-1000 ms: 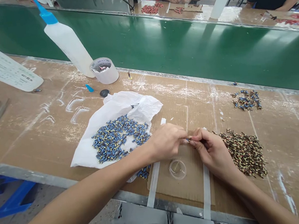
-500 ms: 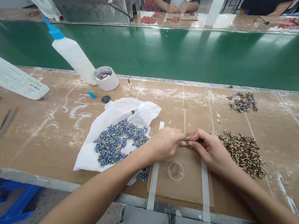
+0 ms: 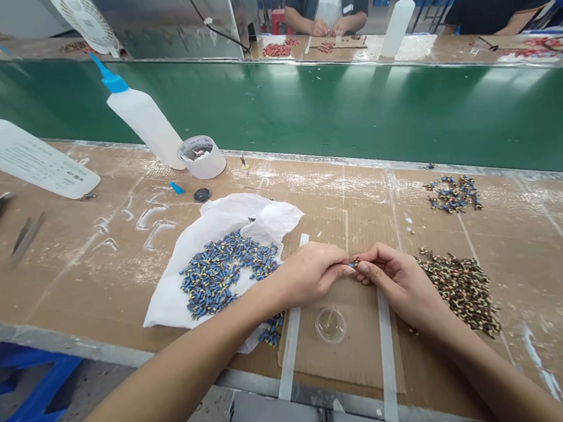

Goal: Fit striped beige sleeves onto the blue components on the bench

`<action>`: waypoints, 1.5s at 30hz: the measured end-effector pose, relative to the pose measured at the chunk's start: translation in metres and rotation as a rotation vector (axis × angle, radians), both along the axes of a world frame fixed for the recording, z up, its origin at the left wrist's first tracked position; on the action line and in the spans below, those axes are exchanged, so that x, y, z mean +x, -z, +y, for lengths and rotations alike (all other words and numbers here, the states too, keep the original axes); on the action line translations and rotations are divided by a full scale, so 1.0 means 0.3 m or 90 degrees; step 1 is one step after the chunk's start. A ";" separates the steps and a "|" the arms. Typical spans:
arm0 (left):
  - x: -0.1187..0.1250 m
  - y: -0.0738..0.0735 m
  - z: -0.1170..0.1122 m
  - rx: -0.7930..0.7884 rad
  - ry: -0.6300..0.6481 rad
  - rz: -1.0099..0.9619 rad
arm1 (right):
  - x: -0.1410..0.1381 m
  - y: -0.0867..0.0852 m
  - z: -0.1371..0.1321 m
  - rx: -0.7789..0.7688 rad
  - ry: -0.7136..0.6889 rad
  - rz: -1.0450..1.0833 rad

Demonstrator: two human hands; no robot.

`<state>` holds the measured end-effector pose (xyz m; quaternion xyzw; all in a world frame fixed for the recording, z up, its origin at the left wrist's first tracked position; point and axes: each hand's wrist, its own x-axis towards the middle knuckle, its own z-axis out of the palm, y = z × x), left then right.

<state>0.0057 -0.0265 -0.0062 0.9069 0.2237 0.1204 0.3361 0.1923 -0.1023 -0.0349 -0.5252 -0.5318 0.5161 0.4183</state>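
Above a cardboard pad (image 3: 357, 357), my left hand (image 3: 313, 271) and my right hand (image 3: 399, 279) meet fingertip to fingertip. The left one pinches a tiny blue piece (image 3: 352, 265). Against it, my right thumb and finger are closed on a small brownish piece, mostly hidden. Many blue-and-yellow pieces (image 3: 208, 279) lie on white paper (image 3: 171, 310) by my left forearm. A heap of dark brown and cream pieces (image 3: 464, 299) spreads beside my right hand. Just below the hands stands a small clear round dish (image 3: 330, 325).
Farther right is a small group of blue-and-brown pieces (image 3: 453, 194). At the back left stand a tilted white bottle (image 3: 146, 124), a tape roll (image 3: 203, 157) and a larger bottle (image 3: 29, 157). Tweezers (image 3: 27, 238) lie left. Beyond the green strip (image 3: 301, 108) two people sit.
Both hands stay together at nearly the same place, with the fingers slightly shifted around the small pieces. The whole view has tilted a little, so the background sits somewhat lower.
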 end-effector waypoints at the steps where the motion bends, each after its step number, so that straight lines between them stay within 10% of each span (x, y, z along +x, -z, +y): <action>1: 0.001 0.002 -0.002 -0.004 -0.005 -0.005 | -0.002 0.001 -0.001 0.001 0.009 0.005; 27: 0.024 0.028 -0.040 -0.083 -0.146 -0.022 | -0.042 0.002 -0.010 0.011 0.043 0.000; 36: 0.019 0.036 -0.028 -0.110 -0.119 -0.019 | -0.050 0.016 -0.022 0.073 0.054 -0.141; 45: 0.000 0.025 -0.001 -0.103 -0.068 -0.024 | -0.037 -0.015 0.000 -0.020 0.044 0.020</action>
